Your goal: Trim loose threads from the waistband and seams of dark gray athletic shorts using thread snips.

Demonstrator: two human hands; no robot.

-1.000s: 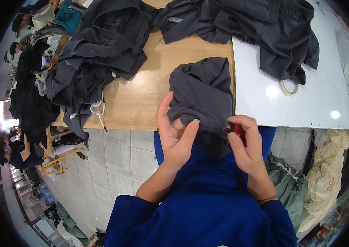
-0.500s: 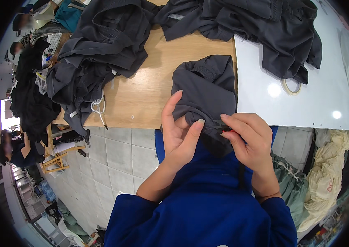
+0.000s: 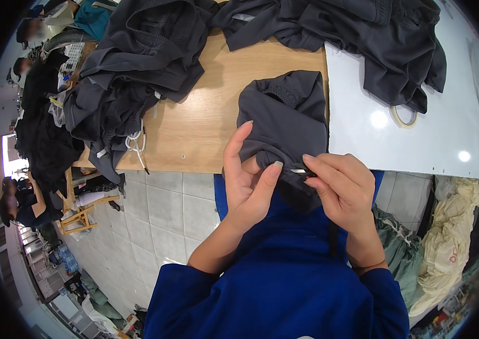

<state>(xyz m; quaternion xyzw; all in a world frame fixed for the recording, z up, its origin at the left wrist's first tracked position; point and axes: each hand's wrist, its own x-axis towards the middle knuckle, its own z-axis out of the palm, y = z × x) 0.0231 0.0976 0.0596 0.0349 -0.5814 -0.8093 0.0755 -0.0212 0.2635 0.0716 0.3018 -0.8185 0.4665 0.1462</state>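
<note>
A dark grey garment [image 3: 285,116] with a gathered elastic edge lies on the wooden table, its near end hanging over the front edge toward my lap. My left hand [image 3: 246,183] holds a bunched fold of it, thumb and forefinger spread apart, the other fingers partly hidden by cloth. In my right hand [image 3: 338,183] is a small black pair of thread snips [image 3: 298,171], pinched between thumb and fingers. Their short metal tip points left at the fold, close to my left thumb. A bit of red shows by my right thumb. Whether the tip touches the cloth I cannot tell.
Heaped grey garments [image 3: 143,62] with a white cord [image 3: 135,144] lie at the left; more grey garments [image 3: 386,51] lie across the back. A tape roll [image 3: 403,116] sits on the white tabletop [image 3: 358,141]. Cream cloth bundles [image 3: 454,237] stand at lower right. People work far left.
The snips' metal tip now shows, pointing left at the fold, where before it was hardly visible. My hands have barely moved; the view has shifted slightly.
</note>
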